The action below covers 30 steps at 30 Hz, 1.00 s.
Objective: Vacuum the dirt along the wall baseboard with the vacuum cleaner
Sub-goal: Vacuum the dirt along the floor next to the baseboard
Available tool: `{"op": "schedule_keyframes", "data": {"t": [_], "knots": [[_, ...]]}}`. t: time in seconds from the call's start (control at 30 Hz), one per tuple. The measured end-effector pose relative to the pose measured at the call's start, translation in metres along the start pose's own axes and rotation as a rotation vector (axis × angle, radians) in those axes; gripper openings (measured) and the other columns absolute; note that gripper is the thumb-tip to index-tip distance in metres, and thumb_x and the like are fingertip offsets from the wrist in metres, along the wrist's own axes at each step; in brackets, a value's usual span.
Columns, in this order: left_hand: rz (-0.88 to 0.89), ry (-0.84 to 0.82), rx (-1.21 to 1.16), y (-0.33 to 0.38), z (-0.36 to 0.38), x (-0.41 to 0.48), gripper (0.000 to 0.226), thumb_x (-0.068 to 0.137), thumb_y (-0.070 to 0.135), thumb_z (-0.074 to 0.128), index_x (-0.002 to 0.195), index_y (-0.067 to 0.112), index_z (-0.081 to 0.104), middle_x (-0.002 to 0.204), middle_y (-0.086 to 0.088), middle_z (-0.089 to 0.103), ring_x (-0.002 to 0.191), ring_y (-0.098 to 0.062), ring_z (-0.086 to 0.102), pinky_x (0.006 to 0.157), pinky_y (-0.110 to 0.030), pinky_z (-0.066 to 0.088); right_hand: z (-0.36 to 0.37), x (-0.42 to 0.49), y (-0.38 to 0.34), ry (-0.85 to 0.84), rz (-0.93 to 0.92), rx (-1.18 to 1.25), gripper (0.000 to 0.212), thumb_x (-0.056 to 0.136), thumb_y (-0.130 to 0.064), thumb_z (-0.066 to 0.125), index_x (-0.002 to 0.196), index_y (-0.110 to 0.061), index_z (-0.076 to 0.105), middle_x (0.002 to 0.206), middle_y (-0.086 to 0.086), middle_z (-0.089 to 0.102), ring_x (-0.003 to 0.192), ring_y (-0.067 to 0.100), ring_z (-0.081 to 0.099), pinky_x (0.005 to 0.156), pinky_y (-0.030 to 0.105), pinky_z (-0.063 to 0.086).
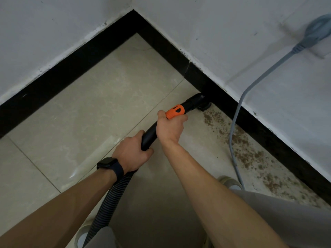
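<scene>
Found wand (149, 135) gripped by curled right hand (171, 127) forward and left hand (132, 154) behind, long axis running to upper right, nozzle (200, 100) at baseboard (259, 127) right of centre, dirt (245, 153) strung toward lower right, nearer right hand.

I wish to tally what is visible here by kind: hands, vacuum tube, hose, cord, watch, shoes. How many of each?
2 hands: left hand, right hand
1 vacuum tube
1 ribbed hose
1 grey cord
1 watch
2 shoes: right shoe, left shoe
Total: 8
</scene>
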<state>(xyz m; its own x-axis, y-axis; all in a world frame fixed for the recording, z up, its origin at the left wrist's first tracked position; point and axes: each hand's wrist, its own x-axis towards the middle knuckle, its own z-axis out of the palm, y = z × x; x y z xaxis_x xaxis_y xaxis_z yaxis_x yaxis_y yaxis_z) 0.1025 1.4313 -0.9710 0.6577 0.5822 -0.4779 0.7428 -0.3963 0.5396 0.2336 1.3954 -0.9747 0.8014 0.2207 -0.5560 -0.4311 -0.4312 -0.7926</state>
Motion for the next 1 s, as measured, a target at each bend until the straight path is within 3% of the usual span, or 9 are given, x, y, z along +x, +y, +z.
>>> {"op": "schedule_keyframes", "data": {"t": [0.47, 0.73, 1.0], "knots": [[0.035, -0.043, 0.014, -0.007, -0.009, -0.004, 0.026, 0.081, 0.034, 0.064, 0.079, 0.028, 0.039, 0.067, -0.001, 0.058, 0.054, -0.016, 0.056, 0.045, -0.026, 0.036, 0.002, -0.011, -0.001, 0.011, 0.028, 0.041, 0.046, 0.095, -0.023, 0.066, 0.129, -0.009, 0.038, 0.09, -0.003, 0.056, 0.072, 0.006, 0.056, 0.044, 0.007, 0.038], [0.018, -0.062, -0.041, -0.041, -0.011, -0.03, 0.023, 0.072, 0.043, 0.061, 0.079, 0.032, 0.042, 0.062, 0.003, 0.059, 0.048, -0.008, 0.055, 0.044, -0.025, 0.038, 0.015, -0.043, 0.017, -0.007, 0.026, 0.028, 0.039, 0.094, -0.022, 0.066, 0.114, -0.018, 0.033, 0.086, -0.004, 0.057, 0.068, 0.004, 0.056, 0.044, 0.005, 0.038], [0.025, -0.073, 0.008, -0.053, -0.014, -0.044, 0.026, 0.079, 0.035, 0.067, 0.08, 0.031, 0.041, 0.063, 0.003, 0.058, 0.051, -0.012, 0.056, 0.045, -0.026, 0.035, 0.022, -0.06, 0.029, 0.011, 0.041, 0.041, 0.042, 0.094, -0.024, 0.065, 0.118, -0.019, 0.032, 0.085, -0.004, 0.058, 0.067, 0.006, 0.058, 0.043, 0.005, 0.037]]}}
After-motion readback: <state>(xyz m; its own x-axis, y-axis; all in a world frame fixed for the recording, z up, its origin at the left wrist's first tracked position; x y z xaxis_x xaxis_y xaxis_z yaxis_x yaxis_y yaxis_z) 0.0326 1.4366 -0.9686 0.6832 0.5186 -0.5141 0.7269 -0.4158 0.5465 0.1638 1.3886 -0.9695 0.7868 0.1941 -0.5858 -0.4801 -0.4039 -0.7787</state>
